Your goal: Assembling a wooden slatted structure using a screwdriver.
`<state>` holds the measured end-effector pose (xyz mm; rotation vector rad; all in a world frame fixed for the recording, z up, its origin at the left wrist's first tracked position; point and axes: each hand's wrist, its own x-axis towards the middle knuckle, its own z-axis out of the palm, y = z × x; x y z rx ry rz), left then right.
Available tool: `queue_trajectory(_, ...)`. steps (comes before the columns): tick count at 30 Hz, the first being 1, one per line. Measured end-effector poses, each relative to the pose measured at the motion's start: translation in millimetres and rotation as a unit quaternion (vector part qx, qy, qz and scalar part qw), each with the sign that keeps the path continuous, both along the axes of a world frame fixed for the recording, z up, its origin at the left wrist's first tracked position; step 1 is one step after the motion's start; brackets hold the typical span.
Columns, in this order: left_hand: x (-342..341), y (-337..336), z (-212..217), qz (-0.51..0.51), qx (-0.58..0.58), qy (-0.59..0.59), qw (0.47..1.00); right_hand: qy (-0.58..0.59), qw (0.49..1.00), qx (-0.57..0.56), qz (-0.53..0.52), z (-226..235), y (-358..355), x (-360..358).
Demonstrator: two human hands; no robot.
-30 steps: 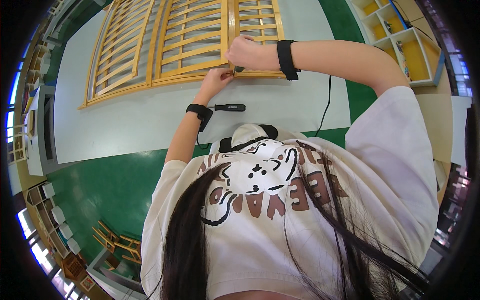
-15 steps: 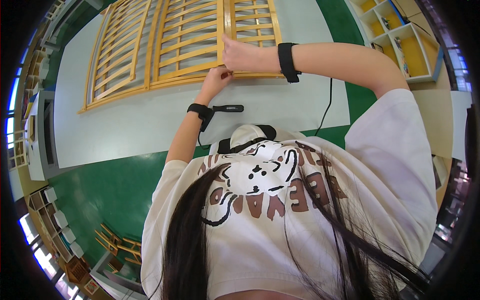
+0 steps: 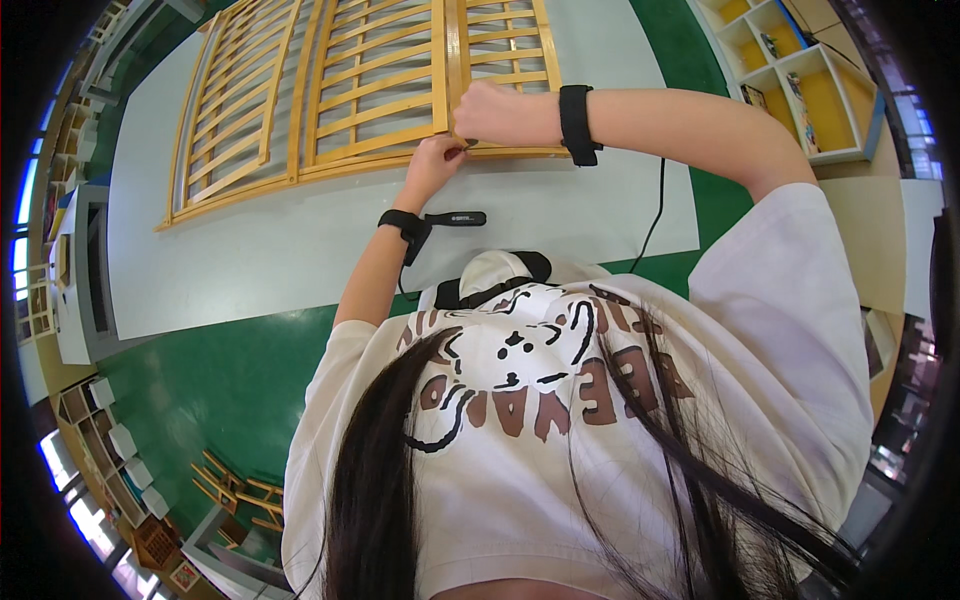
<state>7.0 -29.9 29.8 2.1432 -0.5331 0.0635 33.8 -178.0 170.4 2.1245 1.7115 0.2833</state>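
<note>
Several slatted wooden frames (image 3: 380,90) lie side by side on a white table top (image 3: 250,260). My right hand (image 3: 492,110) is a closed fist over the near rail where two frames meet. A small dark tool tip (image 3: 470,144) pokes out under it; the rest is hidden in the fist. Just below, my left hand (image 3: 436,160) has its fingertips pinched on the rail's edge at the same spot. Both wrists wear black bands. A black-handled screwdriver (image 3: 455,218) lies on the table beside my left wrist.
A black cable (image 3: 652,215) runs over the table's right side and off its near edge. The floor (image 3: 220,390) is green. Yellow-backed white shelf cubbies (image 3: 800,80) stand at the right, more wooden frames (image 3: 240,490) lean at lower left.
My right hand has shifted slightly left along the rail; my left hand has stayed at the joint. The screwdriver has not moved.
</note>
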Motion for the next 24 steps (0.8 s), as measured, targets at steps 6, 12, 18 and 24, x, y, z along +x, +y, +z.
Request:
queue_trajectory(6, -1.0, 0.8, -7.4, 0.015, 0.008, -0.033, 0.999, -0.015, 0.993, -0.114, -0.009, 17.9, 6.6, -3.2)
queue_trajectory(12, -2.1, -2.6, -7.5, 0.025, 0.005, -0.038, 0.999, -0.039, 0.993, -0.102, -0.044, 7.0, -1.2, -5.5)
queue_trajectory(18, -1.9, -3.6, -5.7, 0.022, 0.000, -0.037, 0.999, -0.014, 0.997, -0.079, -0.001, -5.2, -2.7, -1.8)
queue_trajectory(24, -3.5, -4.9, -3.6, 0.038, -0.027, 0.001, 0.999, -0.061, 0.989, -0.132, -0.028, 7.5, -3.2, -14.2)
